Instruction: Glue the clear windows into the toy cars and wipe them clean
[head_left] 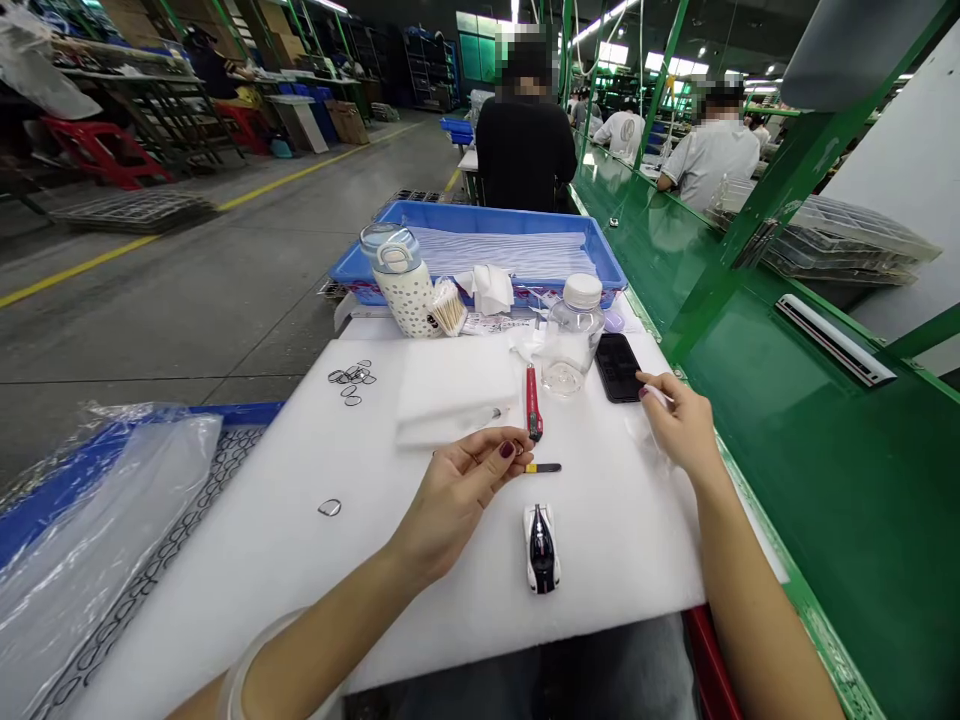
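My left hand [472,485] is pinched closed above the middle of the white work board [420,590]. What sits between its fingertips is too small to make out. A tweezers-like tool with a yellow and black end [546,468] lies just beyond those fingertips, and a red utility knife [533,405] lies behind them. Nearer me stands a white and black toy car [541,550]. My right hand [681,420] is curled closed at the board's right side, by a black phone [619,368]. Something small and white shows between its fingers; its kind is unclear.
Black rings [352,377] lie at the left, with one loose ring [329,508]. A clear jar [571,340], cotton swabs [448,308] and a dotted bottle [401,285] stand behind. A blue tray [607,262] lies beyond; a green bench [825,480] runs along the right.
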